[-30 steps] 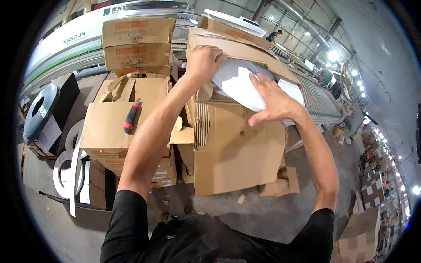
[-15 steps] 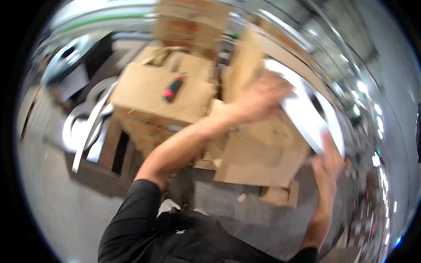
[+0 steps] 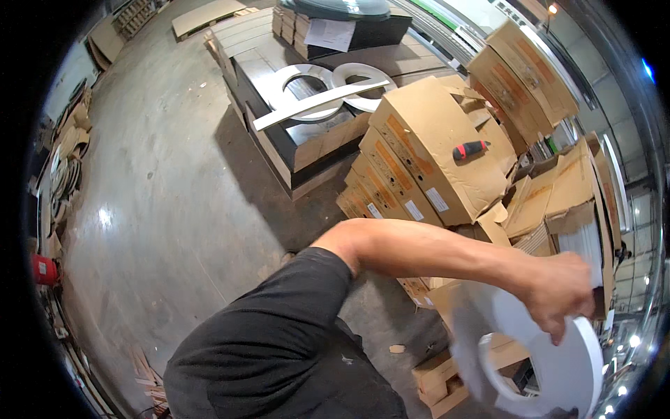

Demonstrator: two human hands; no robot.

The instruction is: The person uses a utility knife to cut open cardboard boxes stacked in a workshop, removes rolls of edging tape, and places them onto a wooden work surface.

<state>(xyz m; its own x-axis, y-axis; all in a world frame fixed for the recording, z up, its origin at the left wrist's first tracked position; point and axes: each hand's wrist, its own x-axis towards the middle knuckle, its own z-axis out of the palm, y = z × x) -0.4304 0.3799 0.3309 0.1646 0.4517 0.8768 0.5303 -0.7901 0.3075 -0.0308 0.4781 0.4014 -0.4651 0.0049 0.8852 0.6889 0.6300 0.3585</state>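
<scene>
At the lower right, my left hand (image 3: 562, 290) is closed over the upper rim of a large white roll of edge banding (image 3: 569, 359). The roll is ring-shaped with a wide round hole, and it stands tilted beside the cartons. Part of its left side is smeared by motion. My right hand is out of view. Just beyond my left hand, an open cardboard box (image 3: 555, 202) shows white edges of more rolls inside. A red and black hand tool (image 3: 471, 150) lies on top of the stacked cartons (image 3: 426, 150).
On a low dark platform (image 3: 307, 150) at the back lie two white rolls (image 3: 359, 78) with a white strip (image 3: 314, 105) across them. More cartons (image 3: 523, 77) stand at the far right. The grey concrete floor (image 3: 160, 209) stretches along the left.
My view has swung left. Earlier both hands were at the white roll above the open box; now my left hand holds it lower, beside the cartons, and my right hand has left the view.
</scene>
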